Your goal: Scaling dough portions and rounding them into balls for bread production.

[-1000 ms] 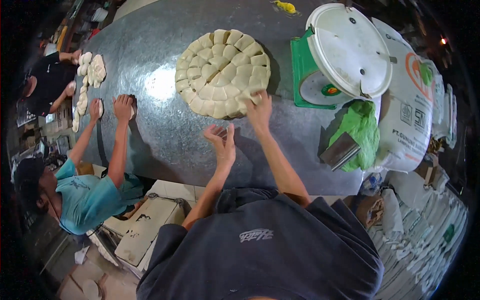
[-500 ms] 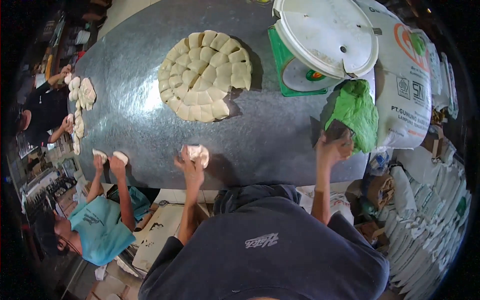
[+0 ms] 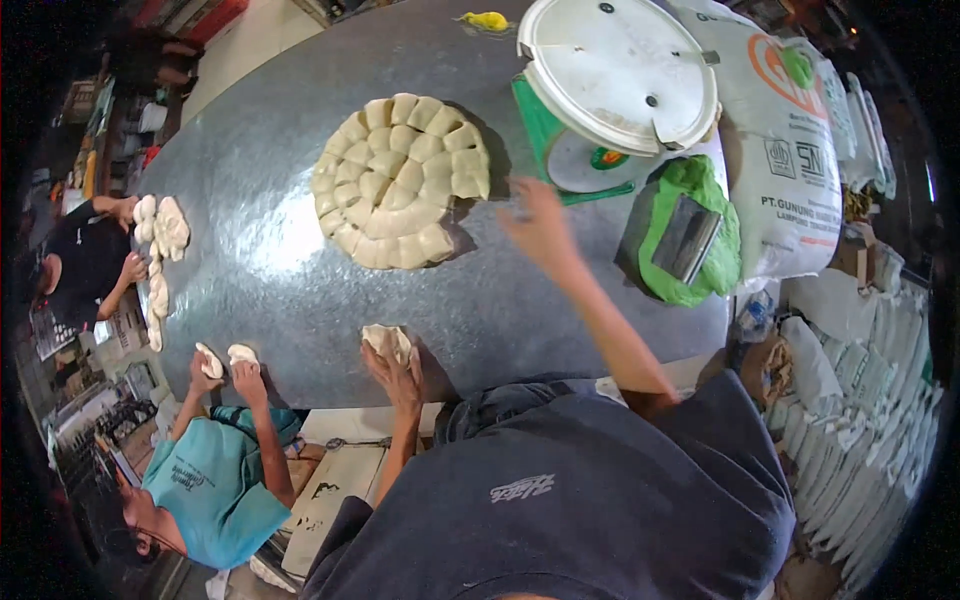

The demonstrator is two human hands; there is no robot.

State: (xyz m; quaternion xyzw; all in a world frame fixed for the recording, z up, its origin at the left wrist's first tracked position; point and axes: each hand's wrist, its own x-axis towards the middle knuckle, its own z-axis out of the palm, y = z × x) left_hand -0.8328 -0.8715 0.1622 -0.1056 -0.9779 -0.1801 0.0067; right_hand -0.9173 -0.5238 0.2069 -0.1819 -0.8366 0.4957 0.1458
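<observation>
My left hand is near the front edge of the metal table, fingers on a torn piece of pale dough. My right hand, slightly blurred, is raised with fingers apart and empty, right of the cut dough round, which has a gap on its right side. Just beyond that hand stands a green scale with a white round pan. A metal scraper lies on a crumpled green plastic to the right.
A white sack lines the table's right end, with stacked sacks below. At left, a co-worker in teal and one in black handle dough pieces. A small yellow item lies at the back.
A piece left the round's edge and is now under my left hand near the front. My right hand went to the scraper, left it on the green plastic and moved up-left toward the round.
</observation>
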